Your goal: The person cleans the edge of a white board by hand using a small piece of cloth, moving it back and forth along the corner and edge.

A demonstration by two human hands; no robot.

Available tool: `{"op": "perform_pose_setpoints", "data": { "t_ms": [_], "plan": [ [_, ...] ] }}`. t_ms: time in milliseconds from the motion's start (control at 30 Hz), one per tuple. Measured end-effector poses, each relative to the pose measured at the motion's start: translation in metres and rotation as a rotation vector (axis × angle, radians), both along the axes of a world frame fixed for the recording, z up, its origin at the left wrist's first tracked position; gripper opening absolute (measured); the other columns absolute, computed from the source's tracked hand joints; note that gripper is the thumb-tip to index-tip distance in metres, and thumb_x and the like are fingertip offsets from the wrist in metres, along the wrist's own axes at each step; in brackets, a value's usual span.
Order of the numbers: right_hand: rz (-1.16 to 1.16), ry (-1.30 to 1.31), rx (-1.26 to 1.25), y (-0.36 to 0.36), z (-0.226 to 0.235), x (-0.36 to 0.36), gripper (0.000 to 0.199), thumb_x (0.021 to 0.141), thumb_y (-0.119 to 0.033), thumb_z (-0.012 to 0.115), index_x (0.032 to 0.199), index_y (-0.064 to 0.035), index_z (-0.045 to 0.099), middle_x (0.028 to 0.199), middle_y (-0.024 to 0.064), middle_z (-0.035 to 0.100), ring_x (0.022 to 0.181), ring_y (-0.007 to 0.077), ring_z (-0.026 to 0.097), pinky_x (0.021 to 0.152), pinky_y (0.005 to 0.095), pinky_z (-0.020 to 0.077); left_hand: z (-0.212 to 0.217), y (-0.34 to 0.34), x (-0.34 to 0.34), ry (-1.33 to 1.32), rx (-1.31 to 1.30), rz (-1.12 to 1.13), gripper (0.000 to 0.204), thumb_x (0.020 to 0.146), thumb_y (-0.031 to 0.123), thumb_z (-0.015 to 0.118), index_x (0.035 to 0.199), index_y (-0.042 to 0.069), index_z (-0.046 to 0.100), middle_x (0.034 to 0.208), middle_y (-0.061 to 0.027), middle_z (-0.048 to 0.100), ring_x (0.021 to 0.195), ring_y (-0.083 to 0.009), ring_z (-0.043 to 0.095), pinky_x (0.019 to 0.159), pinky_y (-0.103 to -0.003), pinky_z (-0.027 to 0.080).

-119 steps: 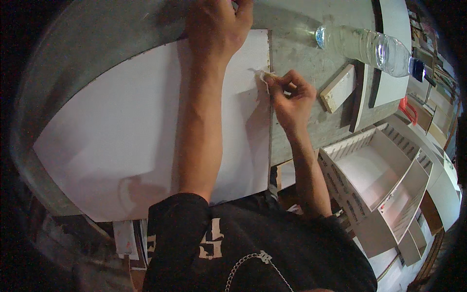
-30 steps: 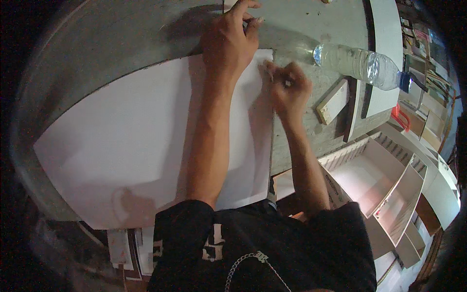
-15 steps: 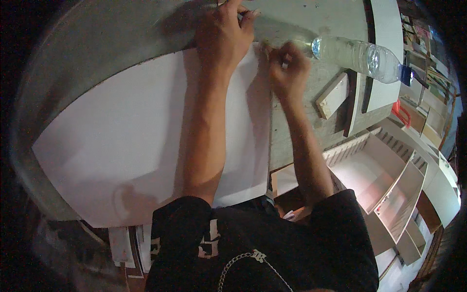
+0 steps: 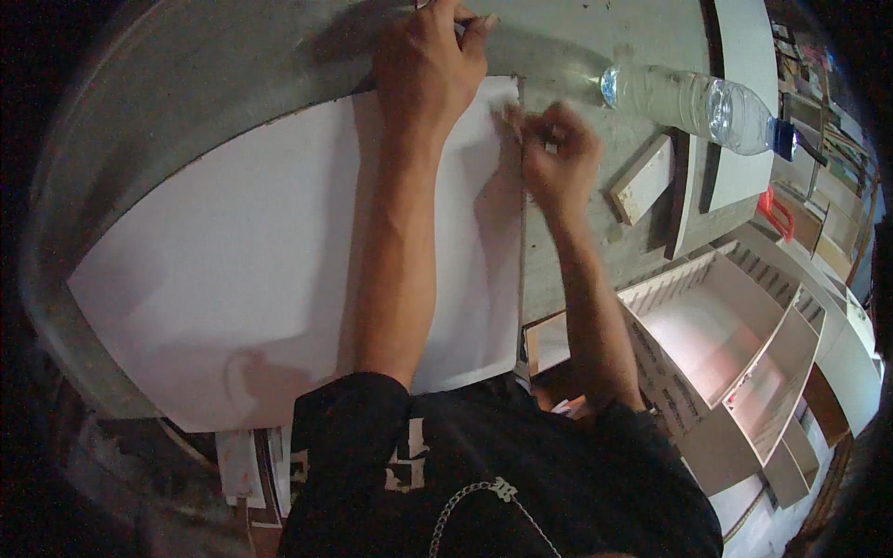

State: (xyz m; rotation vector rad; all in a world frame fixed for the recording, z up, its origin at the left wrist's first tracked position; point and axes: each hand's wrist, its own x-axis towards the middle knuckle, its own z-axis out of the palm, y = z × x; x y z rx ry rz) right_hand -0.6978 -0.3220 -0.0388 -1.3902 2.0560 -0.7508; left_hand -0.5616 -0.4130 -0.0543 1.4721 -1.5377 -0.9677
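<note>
- White panel [image 4: 233, 242] lies flat on the grey-green table [image 4: 567, 260], right in front of the person.
- Left hand [image 4: 433, 65] sits past its far edge, fingers bent; from here I can't tell if they're gripping anything.
- Right hand [image 4: 563, 153], well apart from the left, is curled at the panel's right edge, near the far corner; too blurred to tell whether its fingertips meet.
- Clear bottle [image 4: 693, 100] lies on its side, off to the right.
</note>
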Motion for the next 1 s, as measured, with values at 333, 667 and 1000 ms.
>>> {"op": "perform_pose_setpoints", "data": {
  "t_ms": [333, 667, 1000],
  "plan": [
    [0.03, -0.05, -0.08, -0.015, -0.007, -0.003, 0.019, 0.084, -0.002, 0.066, 0.072, 0.0024, 0.052, 0.064, 0.0024, 0.054, 0.066, 0.0052, 0.05, 0.061, 0.0241, 0.0426, -0.004, 0.004, -0.002, -0.005, -0.068, -0.004, 0.027, 0.089, 0.015, 0.063, 0.115, 0.008, 0.059, 0.088, -0.0141, 0.069, 0.08, -0.0323, 0.067, 0.068, -0.04, 0.051],
    [0.035, -0.038, -0.232, -0.028, -0.021, -0.007, 0.016, 0.079, -0.007, 0.068, 0.074, 0.0009, 0.055, 0.065, 0.0105, 0.063, 0.058, 0.0121, 0.052, 0.057, 0.0294, 0.0444, -0.012, 0.003, -0.009, 0.029, -0.086, -0.014, 0.03, 0.094, 0.031, 0.059, 0.114, 0.009, 0.059, 0.081, -0.013, 0.067, 0.075, -0.0285, 0.067, 0.066, -0.038, 0.051],
    [-0.239, -0.443, -0.302, 0.045, 0.04, -0.062, 0.023, 0.086, -0.021, 0.074, 0.083, -0.0025, 0.061, 0.07, 0.0028, 0.064, 0.052, 0.0036, 0.049, 0.045, 0.0194, 0.0372, -0.003, 0.012, -0.009, -0.453, -0.591, -0.129, 0.045, 0.093, 0.041, 0.056, 0.117, 0.003, 0.056, 0.107, -0.0167, 0.065, 0.08, -0.0284, 0.067, 0.073, -0.043, 0.052]
  ]
}}
